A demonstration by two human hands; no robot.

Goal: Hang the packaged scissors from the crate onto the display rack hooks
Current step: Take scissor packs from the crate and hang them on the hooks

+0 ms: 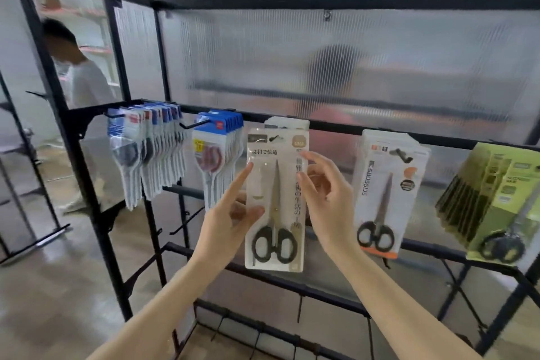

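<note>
From the head view, the white scissors pack [274, 199] hangs upright on the display rack [380, 128], its punched top at the rail, apparently already hooked. The left hand [233, 219] pinches its left edge with thumb and extended forefinger, probably steadying it. The right hand [324, 193] hovers at the right edge, fingers loosely spread, grasping nothing. The crate is not visible.

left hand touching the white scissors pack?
Touching. The head view shows the left hand with its thumb lying on the front of the white scissors pack and its forefinger along the pack's left edge.
</note>
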